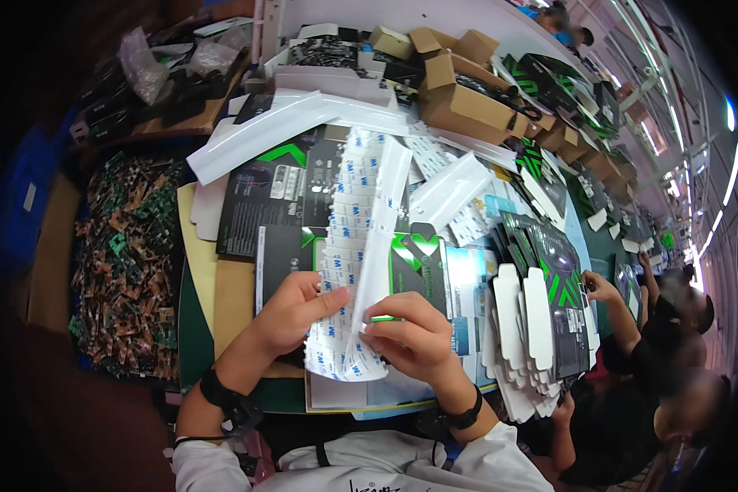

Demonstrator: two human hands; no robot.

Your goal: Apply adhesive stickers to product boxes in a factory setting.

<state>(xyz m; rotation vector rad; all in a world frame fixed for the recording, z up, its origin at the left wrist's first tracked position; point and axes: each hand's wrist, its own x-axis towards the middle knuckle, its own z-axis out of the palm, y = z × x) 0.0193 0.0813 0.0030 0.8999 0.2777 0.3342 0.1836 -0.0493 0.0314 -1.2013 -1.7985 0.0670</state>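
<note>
A long sheet of adhesive backing paper [344,221], white with blue print and a scalloped left edge, stands up in front of me. Along its right side a plain white strip [377,254] is folded lengthwise, and the lower end of the sheet curls. My left hand [298,313] grips the sheet's left edge, thumb pressed flat over its face. At the right edge, low down, my right hand [412,338] has thumb and fingers pinched at the paper; whether a small piece is between the fingertips is hidden. Beneath lie black and green printed cartons [283,258].
More white strips [254,135] and printed sheets [470,221] lie beyond. A stack of flat cartons [541,303] stands at right, near a co-worker's hand [601,287]. Many small parts [127,271] fill a bin at left. Open cardboard boxes [459,102] stand at the back.
</note>
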